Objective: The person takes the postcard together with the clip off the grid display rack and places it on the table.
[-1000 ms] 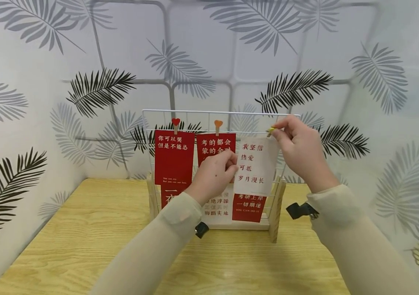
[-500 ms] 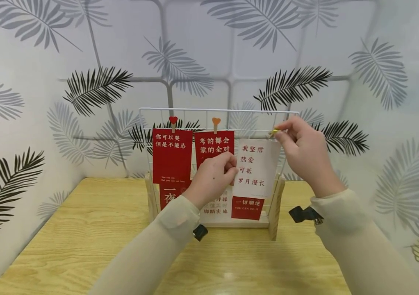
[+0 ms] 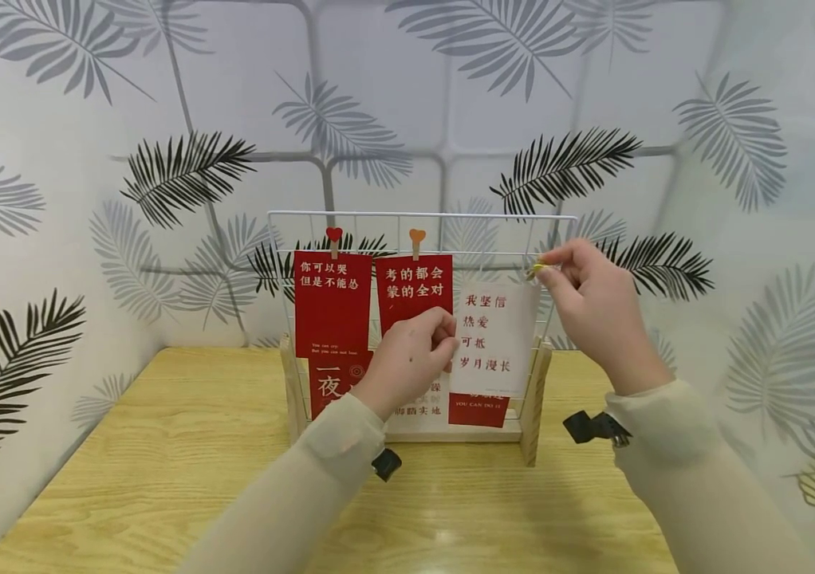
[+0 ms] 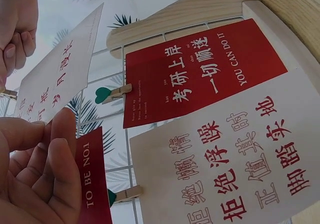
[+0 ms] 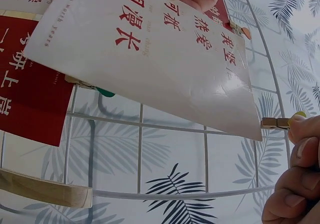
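A person's left hand [image 3: 407, 351] is pinching the left edge of a white rectangular card with red lettering [image 3: 497, 335], thumb against bent fingers, while the right hand [image 3: 590, 307] is clamping thumb and finger on a small wooden clip with a yellow head [image 5: 275, 122]. The card is hanging in front of the right part of a white wire grid rack [image 3: 422, 214], standing off from the wires and overlapping the red card with white lettering [image 3: 475, 412] behind it in the head view. The clip's tip is meeting the white card's upper right edge; whether it is biting there, one cannot tell. The card is looking light and thin yet fairly stiff, holding itself nearly flat, and its sheen is suggesting a slightly slippery face that could crease under a hard pinch. A gentle edge hold is probably suiting it best, leaving the top margin free; the tiny clip is likely needing a firm squeeze at its rear end.
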`<state>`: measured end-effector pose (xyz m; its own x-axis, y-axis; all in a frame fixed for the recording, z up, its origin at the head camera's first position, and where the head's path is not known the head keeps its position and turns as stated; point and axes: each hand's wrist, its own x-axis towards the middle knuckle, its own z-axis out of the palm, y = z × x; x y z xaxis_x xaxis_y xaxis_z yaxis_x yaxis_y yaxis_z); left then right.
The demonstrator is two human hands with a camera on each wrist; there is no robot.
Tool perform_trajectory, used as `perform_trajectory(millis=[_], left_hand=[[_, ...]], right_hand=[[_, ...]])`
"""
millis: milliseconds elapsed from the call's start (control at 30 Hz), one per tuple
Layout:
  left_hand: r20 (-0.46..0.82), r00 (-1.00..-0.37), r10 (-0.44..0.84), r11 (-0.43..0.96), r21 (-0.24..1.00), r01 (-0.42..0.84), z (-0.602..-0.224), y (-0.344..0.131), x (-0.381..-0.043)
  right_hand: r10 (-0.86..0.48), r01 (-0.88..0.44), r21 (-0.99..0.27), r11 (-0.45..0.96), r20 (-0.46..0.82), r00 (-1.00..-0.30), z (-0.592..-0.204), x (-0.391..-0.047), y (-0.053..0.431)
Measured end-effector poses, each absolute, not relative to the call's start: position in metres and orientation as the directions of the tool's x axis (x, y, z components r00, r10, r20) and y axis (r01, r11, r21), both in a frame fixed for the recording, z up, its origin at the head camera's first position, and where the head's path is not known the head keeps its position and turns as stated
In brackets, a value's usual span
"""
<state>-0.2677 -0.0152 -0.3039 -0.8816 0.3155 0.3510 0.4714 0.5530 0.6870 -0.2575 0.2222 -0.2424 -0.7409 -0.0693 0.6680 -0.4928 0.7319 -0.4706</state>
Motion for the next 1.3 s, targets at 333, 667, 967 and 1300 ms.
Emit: perform_trajectory(millis=[333, 667, 967, 1300], left_hand=[[0.368, -0.872, 0.322, 0.556, 0.672, 0.489, -0.312, -0.014, -0.264], [0.335, -0.885, 0.324, 0.533, 0.708, 0.463, -0.321, -0.014, -0.261], [0.303, -0.897, 0.322, 0.491, 0.756, 0.432, -0.335, -0.014, -0.257], [0.274, -0.912, 0.306, 0.495, 0.772, 0.398, -0.347, -0.013, -0.258]], right_hand=[[-0.066, -0.468, -0.486, 0.738, 0.639, -0.767, -0.249, -0.257, 0.226], [-0.040, -0.439, -0.539, 0.719, 0.598, -0.800, -0.259, -0.256, 0.229], [-0.038, -0.447, -0.568, 0.691, 0.588, -0.808, -0.272, -0.255, 0.234], [-0.052, -0.463, -0.511, 0.724, 0.629, -0.775, -0.282, -0.256, 0.238]])
